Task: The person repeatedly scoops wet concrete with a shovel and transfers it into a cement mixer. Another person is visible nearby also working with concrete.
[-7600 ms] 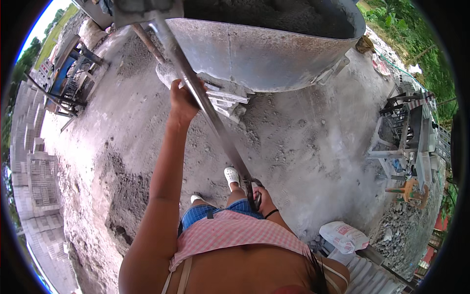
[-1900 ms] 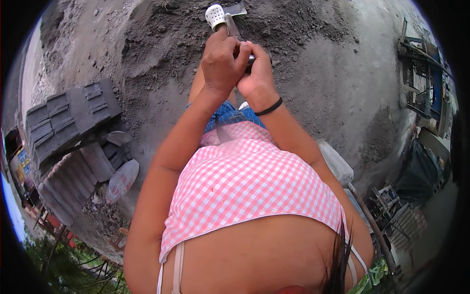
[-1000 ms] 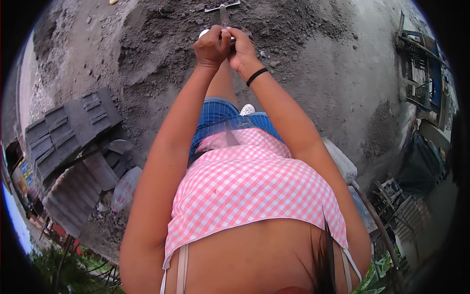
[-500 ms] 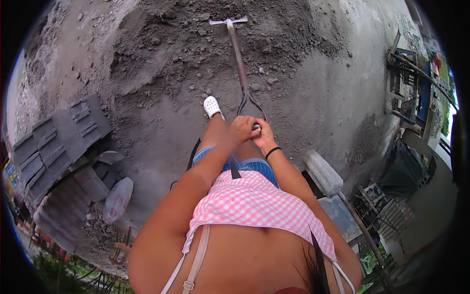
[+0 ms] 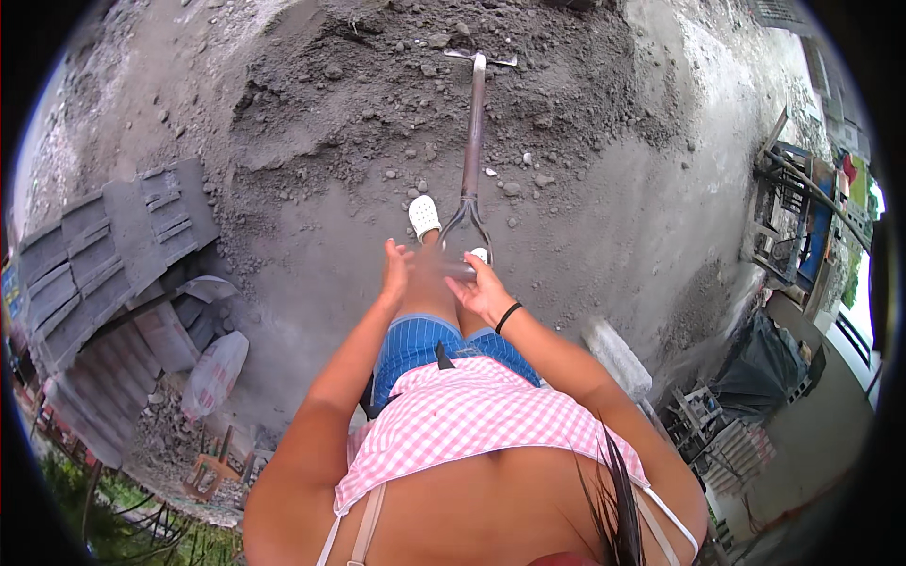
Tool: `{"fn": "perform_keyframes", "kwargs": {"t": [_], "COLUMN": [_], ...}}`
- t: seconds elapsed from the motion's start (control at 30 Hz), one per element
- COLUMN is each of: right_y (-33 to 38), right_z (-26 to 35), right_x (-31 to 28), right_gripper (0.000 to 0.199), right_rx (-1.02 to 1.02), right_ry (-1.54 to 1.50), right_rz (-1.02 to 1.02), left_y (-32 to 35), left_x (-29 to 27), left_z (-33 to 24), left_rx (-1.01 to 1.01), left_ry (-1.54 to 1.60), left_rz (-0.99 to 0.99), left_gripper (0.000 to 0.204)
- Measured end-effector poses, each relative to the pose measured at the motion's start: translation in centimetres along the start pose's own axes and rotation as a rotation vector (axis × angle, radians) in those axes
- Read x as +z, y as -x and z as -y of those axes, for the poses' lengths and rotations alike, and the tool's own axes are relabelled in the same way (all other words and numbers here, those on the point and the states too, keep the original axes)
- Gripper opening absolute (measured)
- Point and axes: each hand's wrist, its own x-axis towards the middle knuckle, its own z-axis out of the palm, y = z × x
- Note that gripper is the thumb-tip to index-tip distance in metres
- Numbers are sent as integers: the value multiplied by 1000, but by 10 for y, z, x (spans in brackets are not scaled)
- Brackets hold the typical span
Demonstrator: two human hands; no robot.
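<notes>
A shovel (image 5: 474, 132) with a brown shaft and a forked metal handle stands in front of me. Its blade end meets the heap of loose grey soil (image 5: 396, 104), where only the top edge of the blade shows. My right hand (image 5: 481, 290) is closed around the right end of the handle's crossbar. To the left of the crossbar, my left hand (image 5: 396, 271) is off the handle with its fingers apart. A smear blurs the gap between the two hands.
Grey roof-like sheets (image 5: 123, 245) and a filled translucent sack (image 5: 215, 375) lie to the left. A long whitish bundle (image 5: 618, 358) rests beside my right forearm. Far right stand a wooden frame (image 5: 788, 212) and a dark tarp (image 5: 760, 368). Stones are scattered over the soil.
My left hand has let go of the shovel's handle and moved left, its fingers opening. My right hand stays on the handle, which sits slightly lower in view.
</notes>
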Motion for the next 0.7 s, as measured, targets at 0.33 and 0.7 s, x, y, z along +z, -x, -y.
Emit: {"fn": "perform_keyframes", "kwargs": {"t": [0.33,0.7], "right_y": [130,-14], "right_z": [26,259], "right_x": [96,173], "right_gripper": [40,42], "right_rx": [265,-318], "right_ry": [348,560], "right_rz": [580,295], "left_y": [86,103], "left_x": [5,61], "left_z": [-97,-140], "left_rx": [-133,-234], "left_ry": [1053,1320], "left_rz": [315,-32], "left_gripper": [94,64]}}
